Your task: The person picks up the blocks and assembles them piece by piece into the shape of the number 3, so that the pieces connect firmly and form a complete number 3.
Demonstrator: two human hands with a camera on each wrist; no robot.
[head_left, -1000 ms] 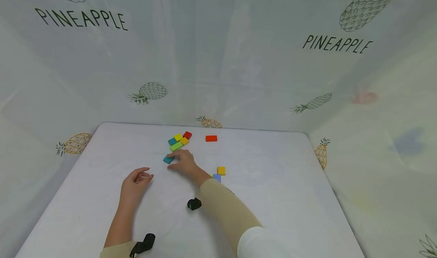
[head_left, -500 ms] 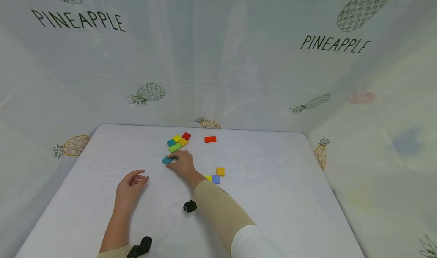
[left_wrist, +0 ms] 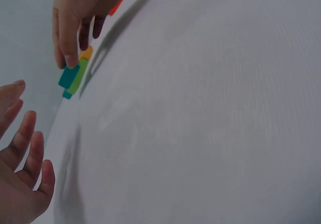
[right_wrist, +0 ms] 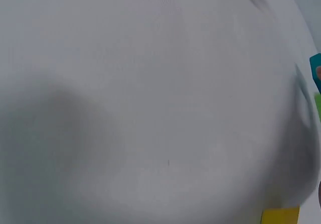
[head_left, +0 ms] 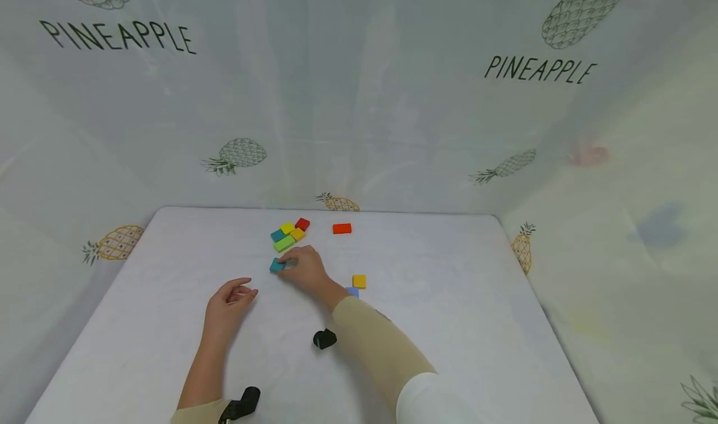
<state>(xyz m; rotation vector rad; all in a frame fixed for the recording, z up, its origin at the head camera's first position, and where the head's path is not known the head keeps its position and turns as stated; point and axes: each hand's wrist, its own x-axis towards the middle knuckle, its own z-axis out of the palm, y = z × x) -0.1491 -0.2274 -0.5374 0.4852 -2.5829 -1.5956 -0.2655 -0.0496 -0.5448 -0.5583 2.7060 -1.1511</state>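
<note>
My right hand (head_left: 307, 270) pinches a teal block (head_left: 276, 265) between thumb and fingers. This block is just in front of a group of coloured blocks. In the left wrist view the same teal block (left_wrist: 69, 76) hangs from the fingertips of the right hand (left_wrist: 90, 8). At the right edge of the right wrist view, only part of the teal block (right_wrist: 315, 66) and a fingertip show. My left hand (head_left: 226, 308) holds nothing, its fingers loosely bent, to the left of and nearer than the teal block.
The group has a green block (head_left: 284, 244), a blue block (head_left: 278, 236), a yellow block (head_left: 287, 228), an orange block (head_left: 298, 234) and a red block (head_left: 303, 224). An orange-red block (head_left: 342, 229) lies apart. Beside the right forearm are a yellow block (head_left: 359, 281) and a partly covered light blue block (head_left: 352, 292).
The teal block has turned a little and shifted slightly right relative to the group, still pinched by my right hand. My left hand has moved slightly right. The right sleeve now hides another yellow block.
</note>
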